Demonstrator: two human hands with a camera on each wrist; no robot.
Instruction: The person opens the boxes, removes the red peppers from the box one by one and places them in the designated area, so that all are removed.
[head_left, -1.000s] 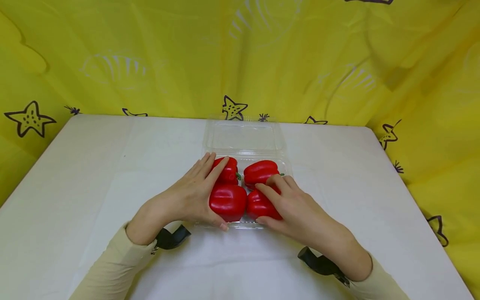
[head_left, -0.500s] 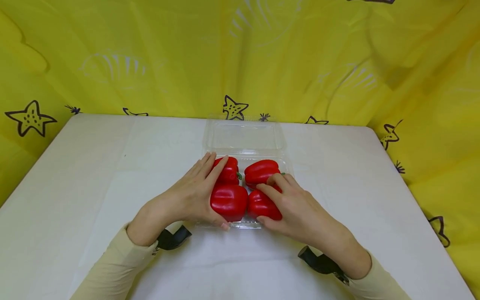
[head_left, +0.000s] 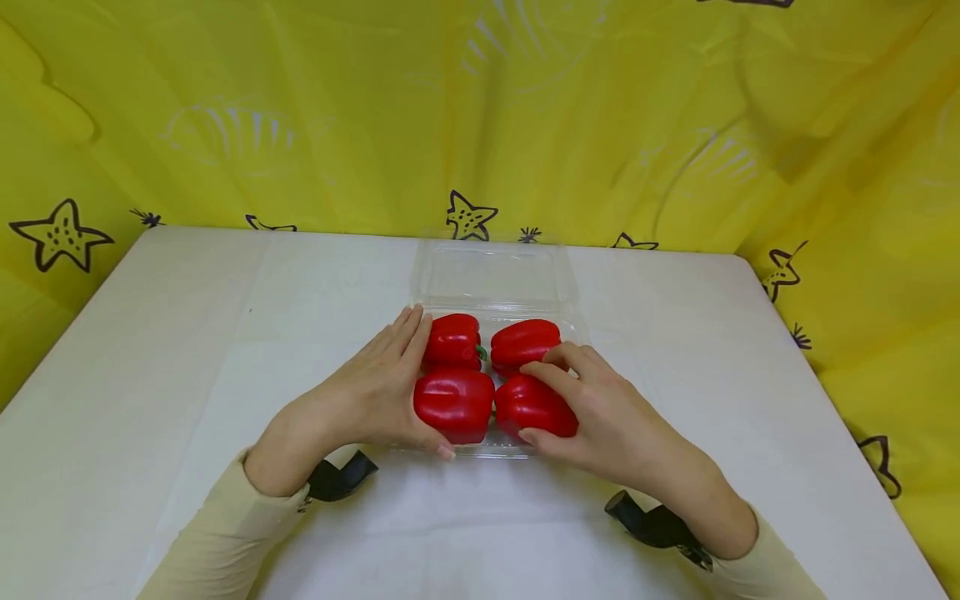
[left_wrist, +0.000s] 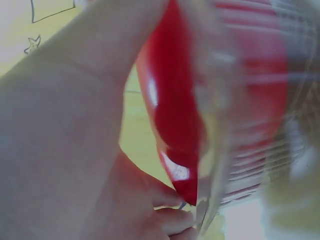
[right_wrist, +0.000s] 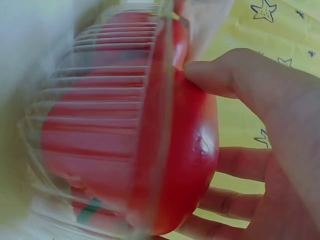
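Several red bell peppers sit in a clear plastic clamshell box (head_left: 495,454), two at the back and two in front. My left hand (head_left: 367,396) lies along the box's left side, fingers straight and together, thumb stretched along the front rim beside the front left pepper (head_left: 454,407). With curled fingers and thumb, my right hand (head_left: 611,408) holds the front right pepper (head_left: 532,406). In the right wrist view that pepper (right_wrist: 197,135) rises above the box's rim. The back left pepper (head_left: 453,340) shows a green stem, and the back right pepper (head_left: 525,343) lies beyond my right fingertips.
The box's clear lid (head_left: 491,275) is folded back flat toward the table's far edge. A white cloth covers the table (head_left: 187,358). Yellow curtains (head_left: 337,125) with starfish drawings hang behind and at both sides. Black straps (head_left: 341,477) hang at both wrists.
My right hand and the front right pepper have shifted slightly right. My left index finger has come off the back left pepper to join the other fingers, and the front left pepper sits slightly further left.
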